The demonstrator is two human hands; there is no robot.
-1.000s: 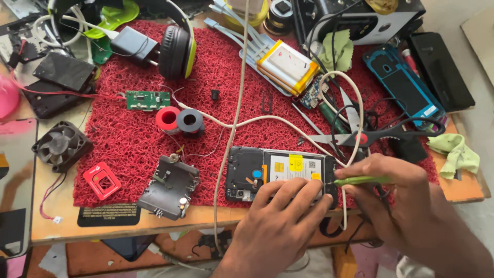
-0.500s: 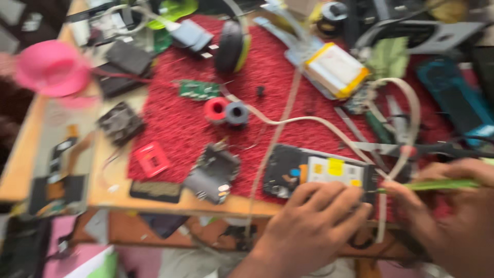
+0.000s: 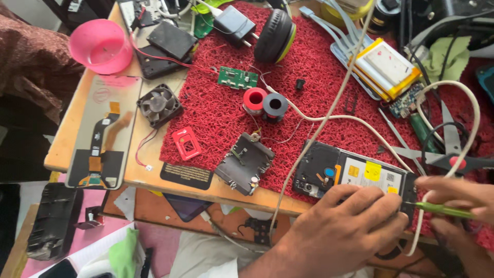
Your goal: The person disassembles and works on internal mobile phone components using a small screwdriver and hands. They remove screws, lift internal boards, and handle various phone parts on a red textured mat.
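Two hands work at the near right edge of the wooden table (image 3: 72, 139), seen from the head camera. The left hand (image 3: 342, 226) lies palm down, fingers pressed together and curled over the near edge of an opened phone (image 3: 350, 175), pinning it flat. The phone rests face down on the red mat (image 3: 309, 92), its back cover off and battery exposed. The right hand (image 3: 458, 198) pinches a green screwdriver (image 3: 445, 210) between thumb and fingers, with the tip touching the phone's right end. A white cable (image 3: 329, 117) crosses the mat just beyond the phone. Farther left on the mat sits a small dark module (image 3: 244, 163). A pink bowl (image 3: 100, 45) stands at the far left corner.
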